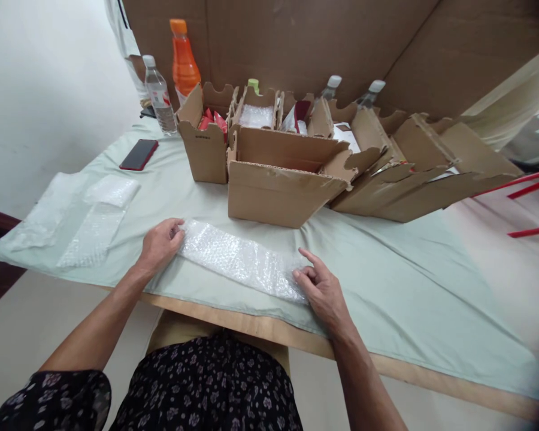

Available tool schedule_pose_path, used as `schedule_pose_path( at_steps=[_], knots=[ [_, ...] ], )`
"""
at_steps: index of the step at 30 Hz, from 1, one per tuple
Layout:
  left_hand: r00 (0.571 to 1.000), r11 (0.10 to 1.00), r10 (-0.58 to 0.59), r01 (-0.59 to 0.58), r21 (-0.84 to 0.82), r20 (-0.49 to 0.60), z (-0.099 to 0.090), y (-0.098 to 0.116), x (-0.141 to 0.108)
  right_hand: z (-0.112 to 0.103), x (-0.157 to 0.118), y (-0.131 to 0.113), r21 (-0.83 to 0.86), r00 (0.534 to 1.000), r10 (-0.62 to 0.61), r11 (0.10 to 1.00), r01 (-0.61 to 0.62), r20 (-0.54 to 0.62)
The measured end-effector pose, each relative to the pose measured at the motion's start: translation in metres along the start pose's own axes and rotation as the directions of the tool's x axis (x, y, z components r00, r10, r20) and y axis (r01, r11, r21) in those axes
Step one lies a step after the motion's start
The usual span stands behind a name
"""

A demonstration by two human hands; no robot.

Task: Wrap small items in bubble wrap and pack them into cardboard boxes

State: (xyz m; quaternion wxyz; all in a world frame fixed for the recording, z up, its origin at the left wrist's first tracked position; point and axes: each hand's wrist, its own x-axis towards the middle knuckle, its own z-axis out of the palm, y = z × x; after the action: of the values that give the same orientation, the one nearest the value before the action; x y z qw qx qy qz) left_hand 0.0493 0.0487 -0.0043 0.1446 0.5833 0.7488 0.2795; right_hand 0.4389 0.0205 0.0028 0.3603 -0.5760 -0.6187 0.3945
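A long strip of clear bubble wrap (242,258) lies slantwise on the pale green cloth near the table's front edge. My left hand (161,242) has its fingers closed in a pinch on the strip's left end. At the right end is my right hand (320,286), its thumb at the wrap's edge, index finger stretched out and the other fingers curled. Whether that hand grips the wrap cannot be made out. More bubble wrap pieces lie to the left, a narrow strip (94,233) with a folded pad (113,190) at its top.
Behind the wrap stands an open cardboard box (278,194), with several more boxes in a row, one (206,155) holding red packets. A phone (139,154), a water bottle (159,99) and an orange bottle (185,63) are at the back left. Red bars (532,230) show at right.
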Motion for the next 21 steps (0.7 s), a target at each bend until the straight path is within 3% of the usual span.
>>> schedule_pose_path(
  at_steps=[4,10,15,17,21],
  knots=[
    [0.989,0.994,0.098,-0.091,0.067,-0.109,0.007,0.005,-0.003,0.001,0.000,0.002,0.022,1.000,0.000,1.000,0.000,-0.002],
    [0.915,0.931,0.350,-0.315,0.186,-0.200,0.027,0.023,-0.035,0.001,0.000,0.003,0.028,1.000,0.005,1.000,-0.005,-0.022],
    [0.886,0.913,0.378,-0.310,0.264,-0.268,0.033,0.031,-0.043,0.003,0.001,0.007,0.057,0.999,0.011,0.998,-0.009,-0.035],
    [0.888,0.912,0.381,-0.315,0.264,-0.257,0.030,0.030,-0.042,0.004,0.001,0.008,0.058,0.999,0.009,0.998,-0.007,-0.039],
    [0.866,0.878,0.469,-0.434,0.204,-0.174,0.022,0.034,-0.046,0.004,0.001,0.007,0.050,0.998,0.001,0.999,0.002,-0.056]
  ],
)
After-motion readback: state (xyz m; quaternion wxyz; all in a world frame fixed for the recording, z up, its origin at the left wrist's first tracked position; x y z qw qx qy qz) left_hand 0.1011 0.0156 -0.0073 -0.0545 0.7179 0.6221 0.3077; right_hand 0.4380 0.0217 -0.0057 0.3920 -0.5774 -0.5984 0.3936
